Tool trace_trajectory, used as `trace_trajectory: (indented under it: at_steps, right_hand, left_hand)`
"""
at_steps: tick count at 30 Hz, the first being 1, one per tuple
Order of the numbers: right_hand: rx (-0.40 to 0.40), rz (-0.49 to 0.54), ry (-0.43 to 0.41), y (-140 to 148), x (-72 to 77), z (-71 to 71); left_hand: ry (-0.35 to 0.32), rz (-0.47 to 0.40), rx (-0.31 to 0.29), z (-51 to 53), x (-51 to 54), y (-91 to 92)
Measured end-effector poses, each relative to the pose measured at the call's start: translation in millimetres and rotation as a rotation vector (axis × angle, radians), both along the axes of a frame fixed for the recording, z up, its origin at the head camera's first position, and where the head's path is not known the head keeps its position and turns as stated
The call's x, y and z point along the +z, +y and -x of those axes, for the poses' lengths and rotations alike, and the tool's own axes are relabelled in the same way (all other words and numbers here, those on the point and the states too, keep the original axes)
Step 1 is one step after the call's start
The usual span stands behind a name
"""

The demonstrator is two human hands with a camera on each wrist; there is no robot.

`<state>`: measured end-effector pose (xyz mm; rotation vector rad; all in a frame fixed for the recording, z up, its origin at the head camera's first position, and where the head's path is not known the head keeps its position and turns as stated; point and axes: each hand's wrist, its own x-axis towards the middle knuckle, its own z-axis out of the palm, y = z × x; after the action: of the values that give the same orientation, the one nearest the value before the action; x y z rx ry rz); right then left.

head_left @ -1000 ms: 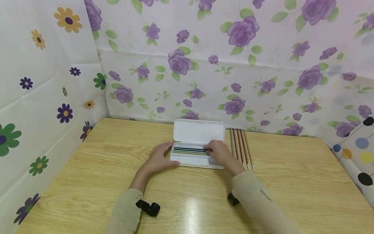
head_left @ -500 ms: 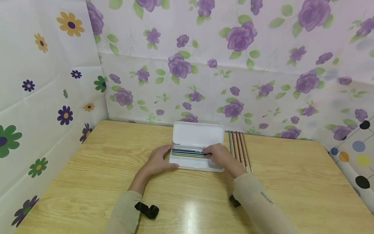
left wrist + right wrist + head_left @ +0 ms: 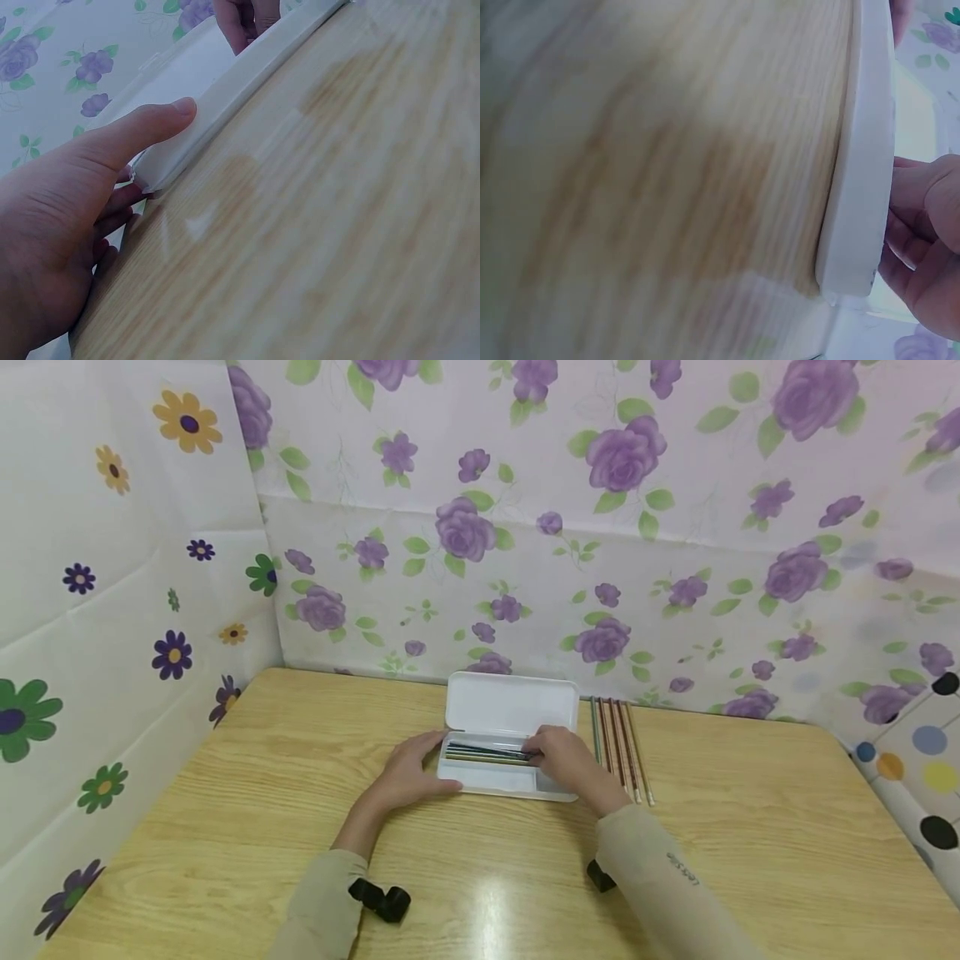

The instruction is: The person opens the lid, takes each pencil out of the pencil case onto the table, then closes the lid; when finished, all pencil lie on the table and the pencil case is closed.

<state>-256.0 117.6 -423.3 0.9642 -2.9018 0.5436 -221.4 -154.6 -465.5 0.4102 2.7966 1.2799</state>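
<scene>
A white pencil case (image 3: 487, 781) lies with its lid raised near the back of the table; several pencils (image 3: 480, 757) lie lengthwise in its rear compartment. My left hand (image 3: 408, 768) holds the case's left end, thumb on the front rim; in the left wrist view, the left hand's fingers (image 3: 120, 202) reach round the end. Over the right part of the case, my right hand (image 3: 562, 756) pinches the end of a dark pencil (image 3: 498, 751), which slants across the others. Its fingertips are partly hidden; in the right wrist view the right hand (image 3: 930, 225) reaches in behind the white wall.
To the right of the case, several pencils (image 3: 618, 743) lie side by side on the wooden table (image 3: 480, 860), some partly hidden by the right hand and arm. A flowered cloth (image 3: 510, 552) hangs right behind the table's back edge.
The dark pencil in my right hand has turned from lying parallel with the others to a slant. My left hand stays at the case's left end.
</scene>
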Motion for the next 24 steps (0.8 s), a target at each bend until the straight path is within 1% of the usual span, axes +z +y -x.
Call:
trace_trajectory:
  at_steps: [4,6,12,17,24]
  right_hand:
    - [-0.014,0.006,-0.023,0,0.6,0.1]
    - [-0.016,0.002,-0.012,0,0.2,-0.2]
    - [-0.034,0.017,-0.018,2,-2.0,-1.0]
    - [-0.082,0.101,-0.04,2,3.6,-1.8]
    - [-0.134,0.268,-0.118,4,15.6,-2.3]
  left_hand:
    - [0.006,0.002,-0.004,0.4,0.5,0.2]
    - [0.009,-0.002,-0.006,0.6,0.5,0.3]
    - [0.002,-0.011,-0.004,-0.4,-0.1,0.7]
    - [0.005,-0.012,-0.005,-1.1,1.3,1.0]
    - [0.004,-0.004,0.0,-1.2,1.7,-0.3]
